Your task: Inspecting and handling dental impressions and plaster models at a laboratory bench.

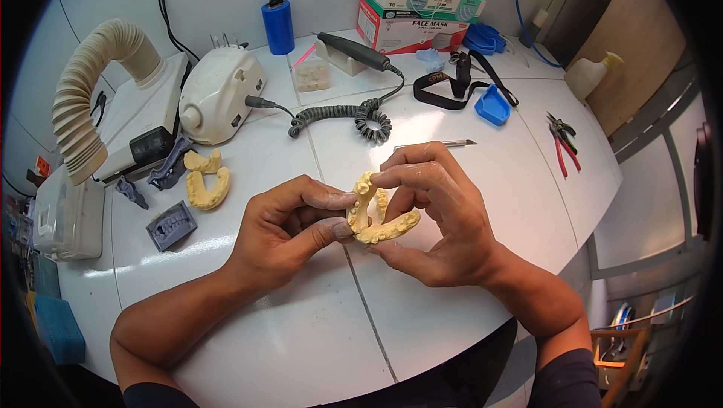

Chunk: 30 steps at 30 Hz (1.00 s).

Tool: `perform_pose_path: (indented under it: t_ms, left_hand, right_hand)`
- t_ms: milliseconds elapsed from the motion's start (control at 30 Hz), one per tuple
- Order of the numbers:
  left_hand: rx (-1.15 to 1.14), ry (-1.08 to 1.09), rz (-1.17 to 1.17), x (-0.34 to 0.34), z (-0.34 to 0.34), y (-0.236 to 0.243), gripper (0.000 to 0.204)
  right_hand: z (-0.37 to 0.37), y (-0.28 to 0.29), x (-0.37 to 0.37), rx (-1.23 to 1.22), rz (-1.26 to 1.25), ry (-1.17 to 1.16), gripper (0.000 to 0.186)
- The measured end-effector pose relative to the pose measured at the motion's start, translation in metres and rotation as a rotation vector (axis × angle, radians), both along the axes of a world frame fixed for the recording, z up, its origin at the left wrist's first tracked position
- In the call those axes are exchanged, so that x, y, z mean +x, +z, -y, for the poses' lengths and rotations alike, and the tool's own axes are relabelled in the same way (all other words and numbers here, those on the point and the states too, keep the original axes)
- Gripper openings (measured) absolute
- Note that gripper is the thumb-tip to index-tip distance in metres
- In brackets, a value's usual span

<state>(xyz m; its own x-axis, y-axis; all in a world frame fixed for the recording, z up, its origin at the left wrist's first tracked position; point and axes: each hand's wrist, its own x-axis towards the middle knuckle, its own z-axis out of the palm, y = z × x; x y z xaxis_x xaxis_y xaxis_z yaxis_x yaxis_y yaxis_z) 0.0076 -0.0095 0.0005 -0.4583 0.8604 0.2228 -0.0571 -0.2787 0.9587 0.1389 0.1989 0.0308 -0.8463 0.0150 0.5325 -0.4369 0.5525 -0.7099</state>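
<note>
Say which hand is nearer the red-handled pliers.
Right: the right hand is below and left of the red-handled pliers in the picture. The left hand is farther left, across the yellow dental model.

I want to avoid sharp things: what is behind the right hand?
Beyond the right hand, a slim silvery knife with a pointed tip lies on the white table. The fingers cover part of it; whatever else the hand covers is hidden.

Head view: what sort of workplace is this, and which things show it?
Probably a dental laboratory: the left hand and right hand hold a yellow dental model, a grey tooth cast lies on the white table, and a corded handpiece rests on a stand.
</note>
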Motion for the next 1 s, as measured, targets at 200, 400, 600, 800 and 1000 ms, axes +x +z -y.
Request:
perform_pose_path:
  t_ms: [200,400,600,800,1000]
  left_hand:
    - [-0.009,0.008,-0.004,0.003,-0.002,0.001,0.035]
    - [-0.02,-0.022,-0.035,0.001,-0.001,0.004,0.042]
    - [-0.042,-0.05,-0.005,0.0,0.002,0.007,0.042]
    - [-0.078,-0.035,0.022,-0.001,0.001,0.007,0.041]
    - [-0.113,-0.043,0.044,0.002,0.0,0.01,0.042]
  right_hand:
    - [-0.002,0.008,0.001,0.15,-0.006,-0.032,0.062]
    - [0.005,0.007,0.003,0.154,-0.005,-0.031,0.063]
    - [0.01,0.007,0.002,0.234,-0.104,-0.026,0.071]
    - [0.01,0.009,0.003,0.251,-0.084,-0.024,0.068]
    - [-0.014,0.002,-0.003,-0.028,0.019,-0.031,0.054]
